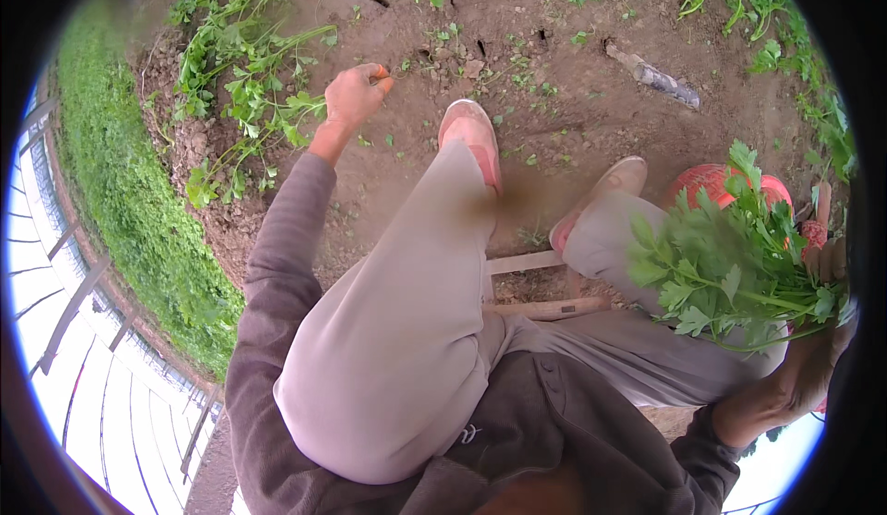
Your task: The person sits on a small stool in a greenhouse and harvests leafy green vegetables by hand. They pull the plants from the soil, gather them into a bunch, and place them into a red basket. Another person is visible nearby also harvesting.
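My left hand [357,97] is over the soil beside cut leafy stalks [242,92], celery or parsley by their look. Orange coverings show on its thumb and finger, whose tips are close together; whether anything thin lies between them is unclear. At the far right, my right hand [828,265] grips a bunch of leafy green stalks [734,272] above my thigh; the picture's rim partly hides that hand. A short tool [665,85] with a wrapped grip lies on the soil beyond my feet.
Bare soil [568,120] has several small holes and scattered leaves. More greens [769,16] lie at the upper right. A red object [707,182] is beside my foot. Wooden stool bars [547,307] show between my legs. A dense green bed [132,189] runs along the left.
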Demonstrator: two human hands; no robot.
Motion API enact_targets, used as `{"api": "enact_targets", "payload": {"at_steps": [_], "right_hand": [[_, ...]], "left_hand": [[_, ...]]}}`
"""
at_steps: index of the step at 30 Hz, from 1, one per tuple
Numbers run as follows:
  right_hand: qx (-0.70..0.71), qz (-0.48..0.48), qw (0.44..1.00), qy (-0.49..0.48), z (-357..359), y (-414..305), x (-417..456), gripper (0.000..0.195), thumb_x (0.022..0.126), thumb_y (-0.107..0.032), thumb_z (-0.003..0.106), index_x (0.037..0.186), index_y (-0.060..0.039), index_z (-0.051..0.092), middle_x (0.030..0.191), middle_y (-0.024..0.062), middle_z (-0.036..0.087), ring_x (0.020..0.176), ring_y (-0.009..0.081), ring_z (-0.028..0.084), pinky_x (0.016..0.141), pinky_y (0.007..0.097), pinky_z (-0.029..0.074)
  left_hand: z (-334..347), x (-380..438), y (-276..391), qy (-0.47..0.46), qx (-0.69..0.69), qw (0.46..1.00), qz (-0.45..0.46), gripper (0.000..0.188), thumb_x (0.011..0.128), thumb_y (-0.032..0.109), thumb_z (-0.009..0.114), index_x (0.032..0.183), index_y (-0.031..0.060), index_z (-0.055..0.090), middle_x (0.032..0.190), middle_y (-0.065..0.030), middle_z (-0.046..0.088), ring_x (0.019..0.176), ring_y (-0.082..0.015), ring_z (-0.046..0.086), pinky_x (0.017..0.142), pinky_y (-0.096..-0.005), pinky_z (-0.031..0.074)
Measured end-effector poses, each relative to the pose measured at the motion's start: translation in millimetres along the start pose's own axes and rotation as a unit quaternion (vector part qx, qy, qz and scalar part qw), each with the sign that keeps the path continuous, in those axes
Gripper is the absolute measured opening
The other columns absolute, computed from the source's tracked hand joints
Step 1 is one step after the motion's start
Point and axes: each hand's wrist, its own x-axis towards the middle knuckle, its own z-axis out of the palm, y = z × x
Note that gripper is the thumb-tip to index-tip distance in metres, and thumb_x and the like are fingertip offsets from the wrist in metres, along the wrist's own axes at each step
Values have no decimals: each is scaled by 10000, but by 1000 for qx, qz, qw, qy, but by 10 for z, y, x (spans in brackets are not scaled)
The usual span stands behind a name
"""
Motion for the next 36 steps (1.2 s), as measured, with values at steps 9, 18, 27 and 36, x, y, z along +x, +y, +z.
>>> {"api": "enact_targets", "payload": {"at_steps": [9,18,27,36], "right_hand": [[-22,37,999,-11,101,167,115,491,815,-136,523,1206,87,325,1156,210,356,1056,302,377,942,385,276],[-27,54,998,-22,66,209,154,469,804,-162,531,1161,80,348,1061,173,381,981,257,382,890,349,293],[-15,41,996,-71,-60,100,190,448,794,-187,540,1117,73,371,966,136,405,906,213,387,837,312,310],[-25,13,998,-55,-117,91,116,432,758,-202,572,1050,42,369,899,103,355,843,189,337,778,293,285]], "left_hand": [[62,81,-125,39,77,996,-25,169,706,263,601,809,145,663,757,-107,637,751,-292,610,659,-380,473],[140,280,-80,-34,40,987,-150,161,699,279,624,785,149,666,754,-88,649,788,-262,622,698,-371,469],[280,540,-27,-49,150,967,-198,307,650,246,642,926,119,593,931,-95,636,881,-275,605,751,-384,465],[107,629,-189,-143,-87,959,-229,280,697,299,682,789,54,584,658,-63,623,602,-159,590,589,-306,452]]}}
